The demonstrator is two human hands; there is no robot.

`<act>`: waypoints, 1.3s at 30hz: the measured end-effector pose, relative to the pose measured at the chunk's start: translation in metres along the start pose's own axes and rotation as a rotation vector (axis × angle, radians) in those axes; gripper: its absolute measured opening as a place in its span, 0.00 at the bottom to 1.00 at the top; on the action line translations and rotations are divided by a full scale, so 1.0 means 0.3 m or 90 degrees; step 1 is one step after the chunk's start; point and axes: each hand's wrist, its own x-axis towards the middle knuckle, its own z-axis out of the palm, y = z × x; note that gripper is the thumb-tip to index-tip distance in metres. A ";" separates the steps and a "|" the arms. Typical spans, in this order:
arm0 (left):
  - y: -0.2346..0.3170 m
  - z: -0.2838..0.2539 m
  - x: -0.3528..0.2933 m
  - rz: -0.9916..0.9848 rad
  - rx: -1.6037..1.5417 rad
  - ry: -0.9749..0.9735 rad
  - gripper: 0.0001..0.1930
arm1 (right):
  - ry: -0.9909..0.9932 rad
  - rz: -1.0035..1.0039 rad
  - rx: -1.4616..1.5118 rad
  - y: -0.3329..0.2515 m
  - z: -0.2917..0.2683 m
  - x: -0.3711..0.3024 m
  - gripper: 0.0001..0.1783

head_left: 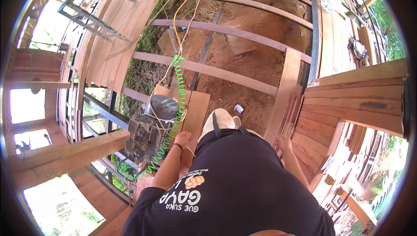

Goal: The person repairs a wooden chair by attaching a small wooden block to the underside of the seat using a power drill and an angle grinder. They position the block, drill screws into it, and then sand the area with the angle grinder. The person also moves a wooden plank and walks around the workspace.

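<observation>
My left hand hangs at my side with loosely bent fingers, and I see nothing in it. Close to its left is a dark, dusty machine with a rounded tank, which looks like an air compressor. A green coiled air hose runs over the machine's right side and past my left wrist. On the other side, my right hand hangs beside the wooden plank wall, near several narrow boards. Its fingers seem loosely apart with nothing visible in them, though my dark shirt is close beside it.
Wooden joists cross ahead over bare reddish soil. A long board lies across them at right. Planks cover the left side, with a dark metal frame on them. A thick beam reaches the machine.
</observation>
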 end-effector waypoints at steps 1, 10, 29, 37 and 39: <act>0.006 0.007 0.026 -0.043 0.047 -0.015 0.12 | -0.006 0.043 -0.008 0.010 -0.020 -0.006 0.16; 0.377 0.042 0.470 -0.136 0.397 -0.123 0.11 | 0.032 -0.034 0.011 -0.205 -0.086 0.185 0.11; 2.333 0.895 1.272 0.095 0.213 -0.168 0.12 | 0.056 0.043 0.144 -1.166 -0.352 0.880 0.09; 2.671 1.363 1.494 0.027 0.304 -0.175 0.13 | 0.128 -0.087 -0.224 -1.531 -0.958 1.509 0.11; 2.780 1.470 1.524 0.073 0.359 -0.196 0.14 | 0.208 -0.019 0.358 -1.819 -1.149 1.480 0.14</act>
